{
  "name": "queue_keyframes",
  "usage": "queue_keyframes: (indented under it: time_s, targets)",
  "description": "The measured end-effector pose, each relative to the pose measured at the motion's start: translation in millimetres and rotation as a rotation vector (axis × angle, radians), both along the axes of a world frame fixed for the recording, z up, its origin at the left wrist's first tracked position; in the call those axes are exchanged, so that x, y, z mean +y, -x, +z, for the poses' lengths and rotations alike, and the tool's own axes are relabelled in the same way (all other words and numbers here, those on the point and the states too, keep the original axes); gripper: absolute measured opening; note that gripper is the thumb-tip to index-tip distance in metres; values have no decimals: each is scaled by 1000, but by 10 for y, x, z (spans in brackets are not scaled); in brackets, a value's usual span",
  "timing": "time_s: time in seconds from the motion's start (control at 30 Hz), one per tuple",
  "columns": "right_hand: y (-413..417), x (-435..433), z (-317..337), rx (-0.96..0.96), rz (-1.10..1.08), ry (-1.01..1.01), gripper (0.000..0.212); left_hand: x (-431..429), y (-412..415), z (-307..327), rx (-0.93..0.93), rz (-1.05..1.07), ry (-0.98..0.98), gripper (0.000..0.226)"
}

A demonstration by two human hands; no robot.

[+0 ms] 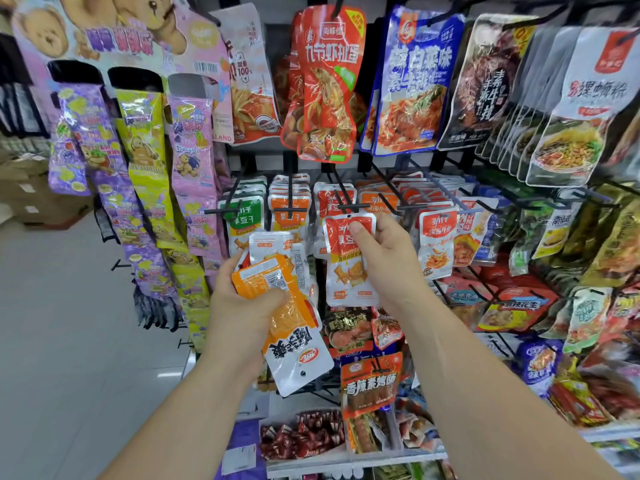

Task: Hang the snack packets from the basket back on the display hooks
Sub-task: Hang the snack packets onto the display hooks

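My right hand (pixel 386 252) pinches the top of a red-and-white snack packet (pixel 348 268), thumb on its front. The packet's hang hole sits just below the tip of a black display hook (pixel 346 204) in the middle row. My left hand (pixel 242 303) grips a bunch of packets: an orange packet (pixel 268 278) on top, a white-and-orange one (pixel 298 355) hanging upside down below my palm, and a white one (pixel 270 242) behind. No basket is in view.
Hooks full of snack packets cover the rack: green (pixel 244 216) and orange (pixel 289 209) small packs left of the hook, large red (pixel 325 81) and blue (pixel 412 81) bags above. Long candy strips (pixel 145 161) hang at left. Grey floor (pixel 69 323) lies lower left.
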State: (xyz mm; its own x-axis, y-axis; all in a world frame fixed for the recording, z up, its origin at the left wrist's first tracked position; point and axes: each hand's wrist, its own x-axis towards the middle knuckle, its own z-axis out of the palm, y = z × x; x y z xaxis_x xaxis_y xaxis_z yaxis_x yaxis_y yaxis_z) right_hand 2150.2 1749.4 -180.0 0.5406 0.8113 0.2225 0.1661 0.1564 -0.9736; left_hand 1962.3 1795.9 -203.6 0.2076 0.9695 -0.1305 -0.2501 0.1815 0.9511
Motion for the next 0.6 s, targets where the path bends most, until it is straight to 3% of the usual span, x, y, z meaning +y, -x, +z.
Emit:
queue_keyframes:
  time_s: [0.2, 0.27, 0.37, 0.5, 0.6]
  targets:
    - [-12, 95, -24, -2, -79, 64, 58, 36, -2, -8, 15, -1, 1, 75]
    - [-28, 126, -37, -4, -77, 77, 66, 34, -10, 9, 0, -3, 2, 75]
    - [-24, 133, -41, -23, -109, 60, 58, 36, -20, 23, -5, -1, -1, 74]
    - [-1, 108, -70, -49, -96, -7, 21, 47, -30, 12, 4, 5, -9, 73]
    - [3, 114, -109, -52, -115, -11, 23, 52, -56, 6, 14, 13, -2, 76]
